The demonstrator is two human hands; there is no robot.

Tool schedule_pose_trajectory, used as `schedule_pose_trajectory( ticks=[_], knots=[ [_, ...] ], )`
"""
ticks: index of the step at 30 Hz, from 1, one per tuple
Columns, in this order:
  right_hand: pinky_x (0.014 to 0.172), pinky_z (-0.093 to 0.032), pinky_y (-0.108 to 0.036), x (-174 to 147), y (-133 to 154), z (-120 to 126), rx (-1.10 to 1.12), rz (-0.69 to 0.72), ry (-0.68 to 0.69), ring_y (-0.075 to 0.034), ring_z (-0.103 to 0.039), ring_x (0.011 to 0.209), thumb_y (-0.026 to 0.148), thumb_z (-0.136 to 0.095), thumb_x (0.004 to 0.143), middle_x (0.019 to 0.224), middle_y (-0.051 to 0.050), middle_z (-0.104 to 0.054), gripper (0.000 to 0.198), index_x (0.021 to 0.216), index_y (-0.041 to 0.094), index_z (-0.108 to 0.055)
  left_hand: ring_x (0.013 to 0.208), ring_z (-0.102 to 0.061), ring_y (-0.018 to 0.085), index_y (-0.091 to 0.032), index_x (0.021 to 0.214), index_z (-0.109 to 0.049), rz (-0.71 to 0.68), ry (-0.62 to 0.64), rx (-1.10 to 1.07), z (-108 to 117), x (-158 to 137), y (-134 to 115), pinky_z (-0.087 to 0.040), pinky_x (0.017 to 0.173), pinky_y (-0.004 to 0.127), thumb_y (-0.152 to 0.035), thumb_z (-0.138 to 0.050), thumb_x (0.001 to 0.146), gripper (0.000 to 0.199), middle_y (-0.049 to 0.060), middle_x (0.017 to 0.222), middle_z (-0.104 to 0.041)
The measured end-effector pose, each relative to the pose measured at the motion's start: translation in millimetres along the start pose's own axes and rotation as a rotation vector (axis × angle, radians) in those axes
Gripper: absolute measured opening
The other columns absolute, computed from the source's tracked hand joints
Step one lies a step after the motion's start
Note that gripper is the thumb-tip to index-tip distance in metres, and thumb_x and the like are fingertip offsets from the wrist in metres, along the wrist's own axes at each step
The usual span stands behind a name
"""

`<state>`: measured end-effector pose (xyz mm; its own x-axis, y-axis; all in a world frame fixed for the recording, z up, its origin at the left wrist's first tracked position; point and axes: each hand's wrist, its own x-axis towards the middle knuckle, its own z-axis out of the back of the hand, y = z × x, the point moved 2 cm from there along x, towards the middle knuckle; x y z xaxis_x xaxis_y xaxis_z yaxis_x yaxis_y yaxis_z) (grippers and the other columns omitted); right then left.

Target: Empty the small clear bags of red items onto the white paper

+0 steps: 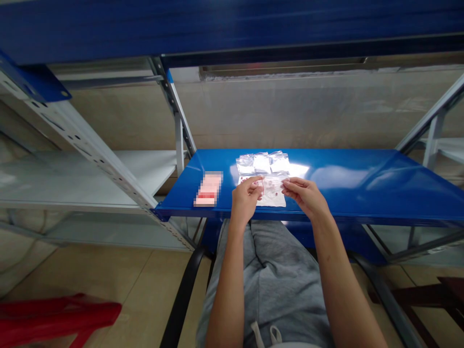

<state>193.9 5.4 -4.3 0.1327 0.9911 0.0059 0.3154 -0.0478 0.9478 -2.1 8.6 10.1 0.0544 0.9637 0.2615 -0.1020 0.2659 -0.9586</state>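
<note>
A seated person is wearing light grey, soft-looking trousers (275, 285) that are creasing in folds across the lap just below the front edge of the blue shelf (362, 188). A pale drawstring (266, 336) is looping at the waistband, farthest from that shelf. Both forearms are showing bare, with no sleeves, and the left hand (246, 200) and right hand (306, 195) are wearing no gloves, rings or watch.

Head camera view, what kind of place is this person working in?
Probably a storeroom or small packing area: bare metal racking with a blue shelf used as a bench, and small clear bags laid out on it. Both hands, left hand and right hand, hold one bag.
</note>
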Motion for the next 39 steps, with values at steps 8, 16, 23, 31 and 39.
schedule_pose_trajectory(
  ticks=[8, 16, 23, 31, 39],
  knots=[
    [0.071, -0.061, -0.034, 27.4, 19.2, 8.3, -0.308, 0.114, 0.075, -0.018, -0.07, 0.066, 0.045, -0.092, 0.059, 0.078, -0.007, -0.075, 0.037, 0.08, 0.017, -0.077, 0.082, -0.072, 0.017, -0.02, 0.114, -0.077, -0.064, -0.047, 0.157, 10.3, 0.3, 4.8, -0.058, 0.065, 0.024, -0.024, -0.066, 0.088, 0.029, 0.007, 0.104, -0.079],
    [0.063, -0.05, -0.03, 39.5, 51.0, -3.6, -1.054, 0.466, 0.319, -0.022, -0.072, 0.062, 0.029, -0.064, 0.085, 0.067, -0.005, -0.074, 0.018, 0.081, 0.018, -0.078, 0.08, -0.067, 0.017, -0.017, 0.115, -0.076, -0.186, -0.116, 0.486, 10.9, 2.9, 12.6, -0.055, 0.083, 0.031, -0.021, -0.067, 0.091, 0.026, 0.01, 0.105, -0.075],
    [0.072, -0.047, -0.031, 48.3, 53.9, -20.3, -1.34, 0.704, 0.469, -0.024, -0.072, 0.08, 0.016, -0.058, 0.087, 0.092, -0.008, -0.08, 0.024, 0.092, 0.02, -0.081, 0.095, -0.065, 0.023, -0.018, 0.105, -0.079, -0.125, -0.074, 0.63, -6.9, 2.1, 28.3, -0.051, 0.087, 0.033, -0.021, -0.068, 0.09, 0.018, 0.009, 0.1, -0.07],
    [0.078, -0.048, -0.033, 52.5, 51.9, -25.9, -1.355, 0.789, 0.617, -0.024, -0.071, 0.086, 0.017, -0.055, 0.092, 0.097, -0.008, -0.079, 0.026, 0.095, 0.022, -0.08, 0.09, -0.062, 0.021, -0.02, 0.088, -0.078, -0.093, -0.072, 0.682, -6.8, 0.7, 30.4, -0.048, 0.083, 0.032, -0.021, -0.071, 0.087, 0.007, 0.007, 0.093, -0.067],
    [0.079, -0.049, -0.032, 53.8, 49.5, -23.3, -1.353, 0.79, 0.652, -0.024, -0.071, 0.087, 0.018, -0.055, 0.093, 0.098, -0.009, -0.079, 0.025, 0.098, 0.021, -0.08, 0.089, -0.062, 0.021, -0.018, 0.087, -0.077, -0.113, -0.059, 0.734, -7.0, -1.6, 26.9, -0.047, 0.083, 0.032, -0.019, -0.07, 0.087, 0.007, 0.007, 0.09, -0.066]
  ],
)
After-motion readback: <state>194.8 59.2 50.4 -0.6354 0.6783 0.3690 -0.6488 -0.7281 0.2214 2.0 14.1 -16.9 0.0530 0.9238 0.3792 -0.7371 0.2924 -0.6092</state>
